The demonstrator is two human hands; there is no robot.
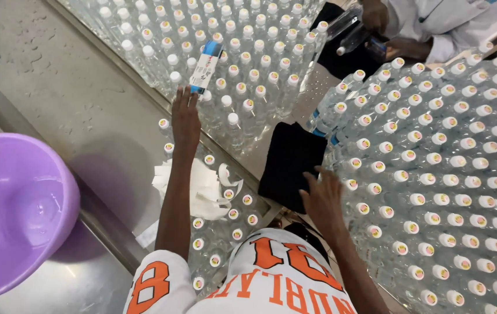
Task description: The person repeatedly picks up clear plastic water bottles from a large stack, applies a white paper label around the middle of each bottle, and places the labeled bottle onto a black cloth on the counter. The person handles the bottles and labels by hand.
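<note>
Hands of one person are seen from above, working between two large blocks of clear, white-capped bottles. The left hand (185, 119) is stretched forward over a steel table (68, 110), fingers extended and narrowly spread; a white label strip with a blue end (206, 71) is pinched at the fingertips and held up against the caps of the upper block of bottles (242, 52). The right hand (323, 197) is lowered, fingers loosely spread, resting at the edge of a black cloth (292, 163) and just beside the right block of bottles (458, 174); nothing is gripped by it.

Open room is limited to a narrow lane between the two blocks, partly filled by the black cloth, and to the bare steel surface at the left, bounded by a raised metal edge running diagonally. A purple plastic basin (15, 215) is set at the far left. A pile of white paper scraps (205, 186) lies under the left forearm, among a small row of capped bottles (225, 232). Caps on the right block bear small round orange-yellow marks. Another person's hands (385, 35) are seen at the top, holding a bottle.
</note>
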